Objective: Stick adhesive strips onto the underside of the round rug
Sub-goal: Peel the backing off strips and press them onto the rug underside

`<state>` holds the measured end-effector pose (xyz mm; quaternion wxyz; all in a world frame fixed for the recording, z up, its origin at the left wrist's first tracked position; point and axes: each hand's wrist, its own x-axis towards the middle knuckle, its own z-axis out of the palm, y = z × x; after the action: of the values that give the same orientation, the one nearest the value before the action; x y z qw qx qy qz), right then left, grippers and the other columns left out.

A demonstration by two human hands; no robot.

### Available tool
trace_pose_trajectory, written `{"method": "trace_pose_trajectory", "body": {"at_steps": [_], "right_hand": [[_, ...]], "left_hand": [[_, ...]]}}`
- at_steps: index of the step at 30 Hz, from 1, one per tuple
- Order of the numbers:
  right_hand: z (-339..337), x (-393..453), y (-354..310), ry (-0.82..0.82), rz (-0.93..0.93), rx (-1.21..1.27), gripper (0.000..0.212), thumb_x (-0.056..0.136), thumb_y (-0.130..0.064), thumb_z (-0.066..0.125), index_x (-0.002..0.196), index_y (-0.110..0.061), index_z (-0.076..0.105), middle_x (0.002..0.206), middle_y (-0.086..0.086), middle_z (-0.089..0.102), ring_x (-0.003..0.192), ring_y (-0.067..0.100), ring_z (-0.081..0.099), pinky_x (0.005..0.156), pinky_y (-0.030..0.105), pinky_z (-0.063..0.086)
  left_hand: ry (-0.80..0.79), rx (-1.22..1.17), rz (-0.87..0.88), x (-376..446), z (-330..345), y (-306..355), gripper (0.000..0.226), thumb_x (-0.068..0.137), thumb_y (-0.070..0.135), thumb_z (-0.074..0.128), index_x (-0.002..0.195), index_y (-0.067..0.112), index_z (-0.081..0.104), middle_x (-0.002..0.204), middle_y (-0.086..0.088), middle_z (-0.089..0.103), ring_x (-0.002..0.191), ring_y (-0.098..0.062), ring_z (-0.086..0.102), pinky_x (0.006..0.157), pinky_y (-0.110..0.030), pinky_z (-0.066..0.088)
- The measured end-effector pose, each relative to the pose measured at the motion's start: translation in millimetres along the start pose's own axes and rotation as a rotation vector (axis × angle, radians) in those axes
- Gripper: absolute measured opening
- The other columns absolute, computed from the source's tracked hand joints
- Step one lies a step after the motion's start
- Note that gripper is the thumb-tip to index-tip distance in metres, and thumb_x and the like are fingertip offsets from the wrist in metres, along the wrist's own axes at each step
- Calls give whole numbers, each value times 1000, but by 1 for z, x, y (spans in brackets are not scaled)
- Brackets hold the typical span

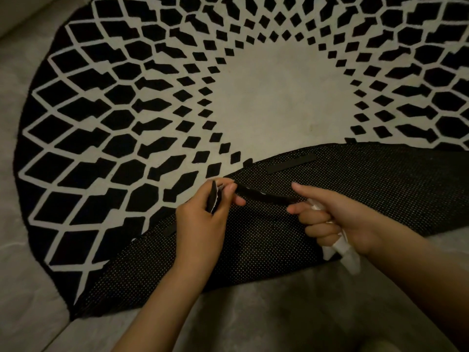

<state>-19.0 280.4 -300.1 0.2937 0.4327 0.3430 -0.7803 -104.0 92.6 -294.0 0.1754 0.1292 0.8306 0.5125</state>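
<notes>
Dim warm light, wide-angle edge bowing

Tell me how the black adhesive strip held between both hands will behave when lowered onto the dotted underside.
The black adhesive strip sags between left hand and right hand, so it is probably floppy. It looks thin, so likely light, and may twist.

place: you're in a home, likely a living room
evidence: round rug (121, 102), black-and-white pattern, lying on grey floor (266, 313)
lighting: dim, warm indoor
wall: pale strip at floor's top-left corner
</notes>
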Motion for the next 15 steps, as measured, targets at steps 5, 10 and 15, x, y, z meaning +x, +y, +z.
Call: {"method": "trace_pose_trajectory", "body": {"at_steps": [5,10,15], "right_hand": [[-2,2,4,12,-39,38,19,75,-27,57,77,-9,66,39,-11,23,28,1,19,30,13,10],[-7,-2,-6,124,-194,27,18,75,-25,58,79,-9,65,38,-11,24,29,1,19,29,14,12],[-52,-12,-18,340,-399,158,22,93,-26,47,80,-15,60,38,-10,24,29,1,20,26,13,16]], "left_hand": [[-58,-89,-67,3,-1,6,10,89,21,58,89,27,65,73,13,72,79,9,63,87,-6,40],[-30,-406,-429,0,-2,1,21,91,28,54,105,19,66,79,4,73,45,0,42,57,-29,49],[200,-327,-552,14,-24,-23,8,89,29,61,93,34,66,86,11,71,65,-1,55,66,-24,49]]}}
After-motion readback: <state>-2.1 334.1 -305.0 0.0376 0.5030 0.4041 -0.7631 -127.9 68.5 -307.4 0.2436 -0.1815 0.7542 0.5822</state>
